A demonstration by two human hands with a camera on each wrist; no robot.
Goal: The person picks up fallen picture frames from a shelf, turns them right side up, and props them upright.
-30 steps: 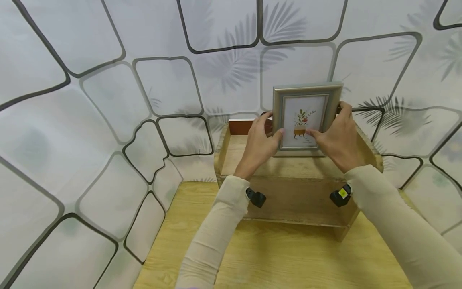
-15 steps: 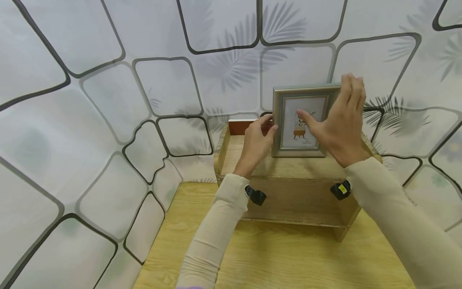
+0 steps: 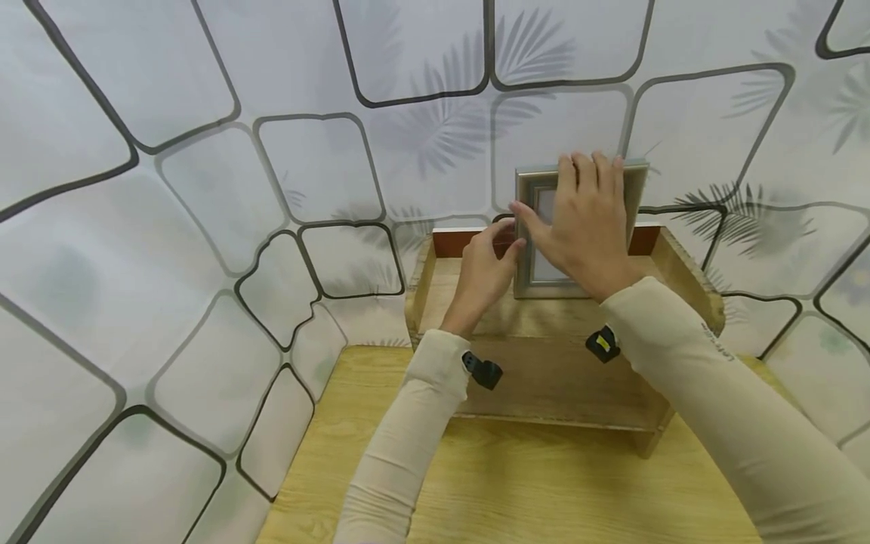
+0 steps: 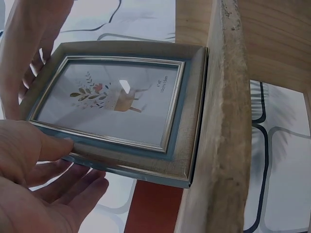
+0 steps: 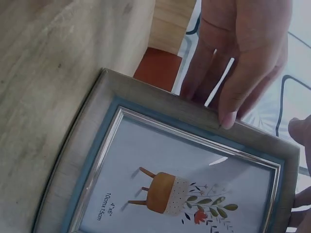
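Observation:
A silver-gold picture frame point(image 3: 557, 289) stands upright on the top board of a small wooden shelf point(image 3: 544, 378). Its print point(image 4: 121, 107) shows a plant in a legged pot. My left hand point(image 3: 479, 272) pinches the frame's left edge, thumb on the front and fingers behind, as the left wrist view shows. In the head view my right hand point(image 3: 591, 219) covers much of the print. Its fingers are straight and reach up to the top edge, with the thumb stretched towards the left edge. Whether its fingertips bear on the frame is unclear.
A reddish-brown strip point(image 3: 451, 243) runs along the back of the shelf top. The shelf's raised side panels flank the frame. Below is a yellow wood-grain table point(image 3: 544, 483). Patterned fabric walls point(image 3: 435, 151) stand close behind and at the sides.
My right hand has let go of the frame's right edge, lifted, and moved left across its front to the top. The left hand has stayed at the left edge; the frame has hardly moved.

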